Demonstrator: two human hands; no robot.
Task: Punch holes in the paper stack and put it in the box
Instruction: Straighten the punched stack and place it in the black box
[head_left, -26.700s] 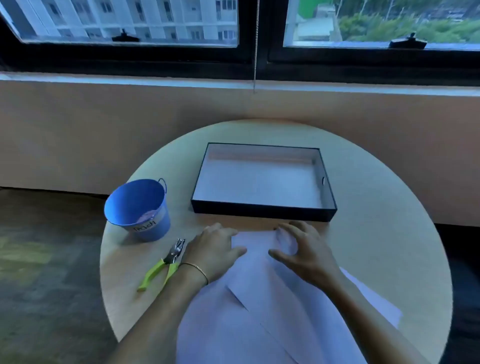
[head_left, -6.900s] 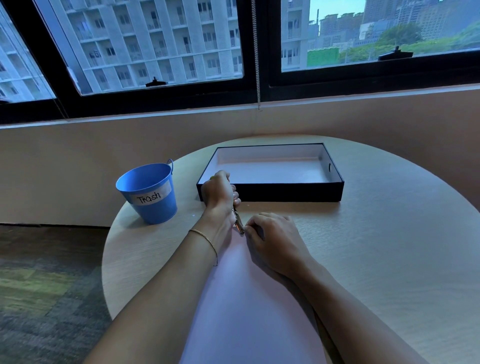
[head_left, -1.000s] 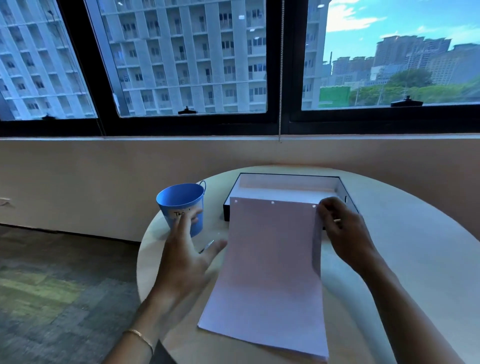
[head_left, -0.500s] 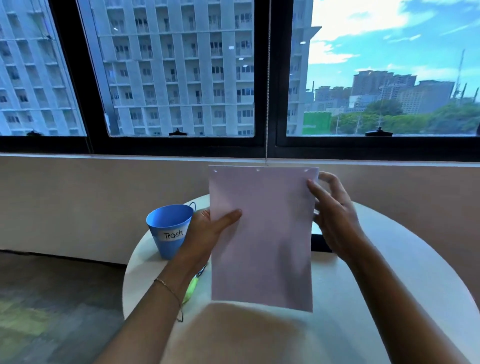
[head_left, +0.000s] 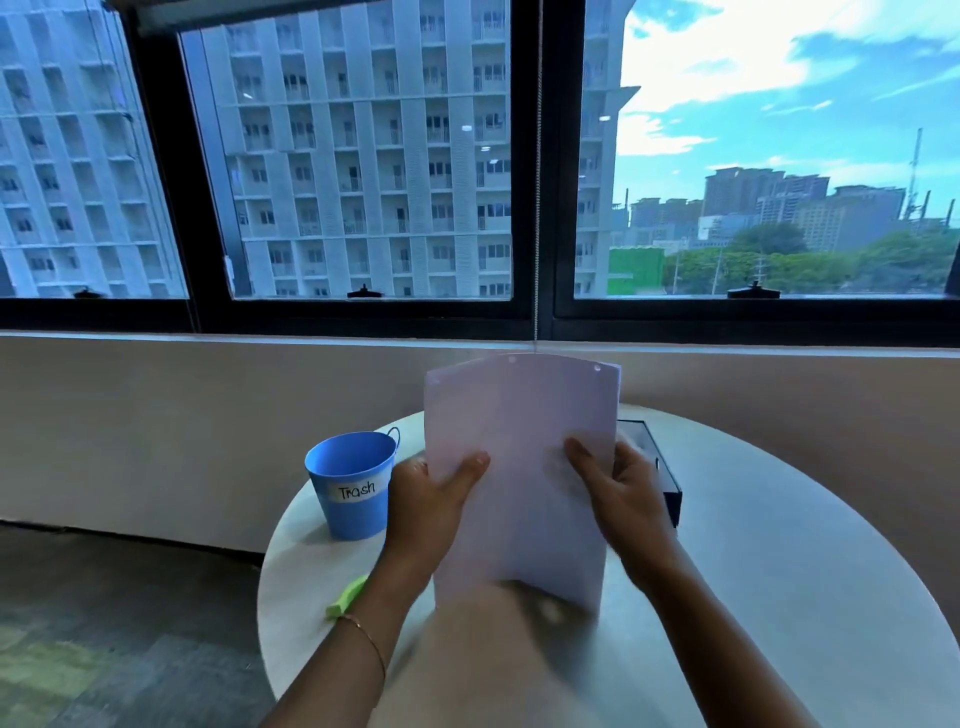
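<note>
A person's two bare arms reach forward over a round, pale wood-grain counter (head_left: 779, 597) that stands against a low wall under a wide window. Both hands hold a stack of white paper (head_left: 519, 467) upright above the counter, clear of its surface, with the sheets slightly bowed. The left hand (head_left: 431, 499) grips the stack's left edge, thumb pressed on the near face and fingers hidden behind. The right hand (head_left: 623, 493) grips the right edge the same way, thumb on the near face. Small punched holes show along the top edge of the paper, one near each upper corner and one near the middle. The lower end of the stack is blurred. A thin gold bracelet (head_left: 371, 642) circles the left wrist. Behind the paper, on the far side of the counter, lies a shallow black box (head_left: 660, 473); only its right end shows past the sheets, and the paper is not in it. To the left stands a small blue bucket (head_left: 350, 483) with a white label reading "Trash". Near the counter's left edge, beside the left forearm, the green handle of a hole punch (head_left: 349, 596) pokes out. Through the window a tall white apartment block, trees and distant buildings are visible.
</note>
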